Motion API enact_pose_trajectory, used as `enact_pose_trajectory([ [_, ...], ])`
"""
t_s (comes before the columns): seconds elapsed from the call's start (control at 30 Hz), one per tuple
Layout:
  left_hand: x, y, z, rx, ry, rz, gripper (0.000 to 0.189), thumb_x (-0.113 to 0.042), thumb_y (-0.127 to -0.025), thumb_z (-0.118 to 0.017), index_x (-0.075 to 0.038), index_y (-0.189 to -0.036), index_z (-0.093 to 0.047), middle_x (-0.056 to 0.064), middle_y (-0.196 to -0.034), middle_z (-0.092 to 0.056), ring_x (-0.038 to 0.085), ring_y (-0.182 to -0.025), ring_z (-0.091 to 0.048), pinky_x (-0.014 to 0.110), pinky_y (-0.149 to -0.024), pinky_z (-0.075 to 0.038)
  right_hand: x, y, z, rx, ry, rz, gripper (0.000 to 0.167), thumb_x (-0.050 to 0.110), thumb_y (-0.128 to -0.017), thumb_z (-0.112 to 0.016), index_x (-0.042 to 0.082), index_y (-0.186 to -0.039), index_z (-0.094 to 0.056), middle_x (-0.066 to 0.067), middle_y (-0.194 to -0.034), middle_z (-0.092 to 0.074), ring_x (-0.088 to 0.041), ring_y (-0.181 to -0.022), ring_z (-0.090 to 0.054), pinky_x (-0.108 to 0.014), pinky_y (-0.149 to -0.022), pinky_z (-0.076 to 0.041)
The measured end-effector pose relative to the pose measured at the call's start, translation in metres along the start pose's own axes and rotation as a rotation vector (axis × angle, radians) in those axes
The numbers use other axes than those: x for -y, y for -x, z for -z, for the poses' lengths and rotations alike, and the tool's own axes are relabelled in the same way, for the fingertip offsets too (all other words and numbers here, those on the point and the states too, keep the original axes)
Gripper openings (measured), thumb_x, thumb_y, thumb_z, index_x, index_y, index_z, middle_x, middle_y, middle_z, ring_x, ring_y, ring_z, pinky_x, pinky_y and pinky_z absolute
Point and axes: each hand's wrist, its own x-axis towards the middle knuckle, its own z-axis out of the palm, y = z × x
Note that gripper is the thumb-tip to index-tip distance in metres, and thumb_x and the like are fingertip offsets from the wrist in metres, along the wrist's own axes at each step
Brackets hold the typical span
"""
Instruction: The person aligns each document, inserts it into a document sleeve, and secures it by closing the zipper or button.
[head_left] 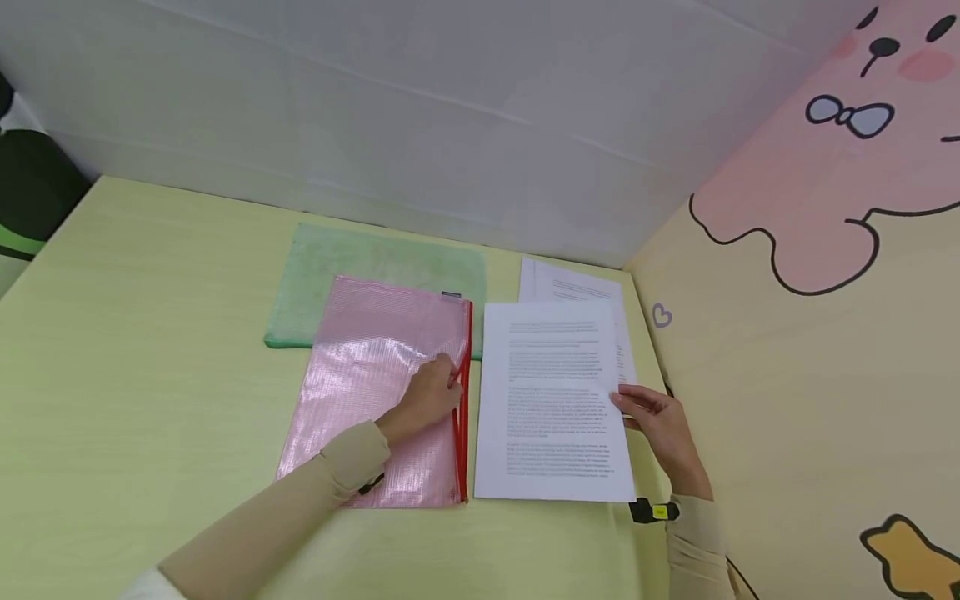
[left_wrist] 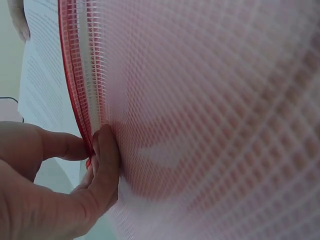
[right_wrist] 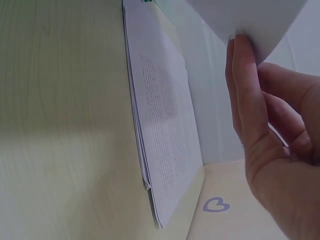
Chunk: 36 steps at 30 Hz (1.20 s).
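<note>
A pink mesh zipper pouch lies on the table with its red zip along the right side. My left hand pinches the zip edge about midway; in the left wrist view the thumb and fingers meet at the red zipper, whose two edges stand apart above them. Just right of the pouch is a printed sheet of paper. My right hand holds its right edge between thumb and fingers, and in the right wrist view the paper is raised above the table.
Under the pouch's upper part lies a green pouch. More printed papers lie in a stack behind the held sheet, near the back right corner. A pale wall closes the back, and a cartoon-printed wall stands close on the right.
</note>
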Motion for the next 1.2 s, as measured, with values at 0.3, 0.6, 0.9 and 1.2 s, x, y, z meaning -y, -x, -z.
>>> enact_pose_trajectory([
  [0.3,0.003,0.005,0.005,0.000,0.082,0.010,0.016,0.003,-0.093,-0.055,0.005,-0.108,-0.057,0.014,-0.092,-0.067,0.027,-0.086,-0.064,0.043,-0.078,-0.055,0.002,0.001,0.001,0.042,0.024,-0.001,0.046,0.014,-0.093,-0.077,-0.014,-0.127,-0.063,-0.004,-0.107,-0.074,-0.014,-0.088,-0.073,-0.028,-0.077,-0.061],
  [0.6,0.004,0.006,0.007,-0.006,0.104,-0.045,0.015,0.005,-0.094,-0.053,0.007,-0.109,-0.055,0.016,-0.092,-0.065,0.029,-0.085,-0.064,0.044,-0.079,-0.055,-0.001,-0.001,0.001,0.078,0.026,0.015,0.044,0.011,-0.094,-0.076,-0.016,-0.126,-0.063,-0.006,-0.107,-0.075,-0.014,-0.087,-0.074,-0.029,-0.077,-0.061],
  [0.9,0.003,0.009,0.010,0.013,0.142,-0.051,0.013,0.006,-0.098,-0.054,0.008,-0.111,-0.055,0.015,-0.091,-0.062,0.025,-0.083,-0.060,0.041,-0.077,-0.054,0.003,-0.007,-0.009,0.074,0.005,0.002,0.043,0.011,-0.094,-0.076,-0.015,-0.126,-0.063,-0.007,-0.107,-0.074,-0.013,-0.087,-0.073,-0.028,-0.077,-0.061],
  [1.2,0.003,0.010,0.007,-0.025,0.123,-0.101,0.012,0.007,-0.096,-0.058,0.008,-0.108,-0.057,0.018,-0.093,-0.066,0.030,-0.087,-0.064,0.044,-0.079,-0.055,0.004,-0.011,-0.017,0.027,0.009,-0.062,0.043,0.010,-0.094,-0.075,-0.016,-0.126,-0.062,-0.002,-0.096,-0.075,-0.009,-0.083,-0.073,-0.024,-0.074,-0.060],
])
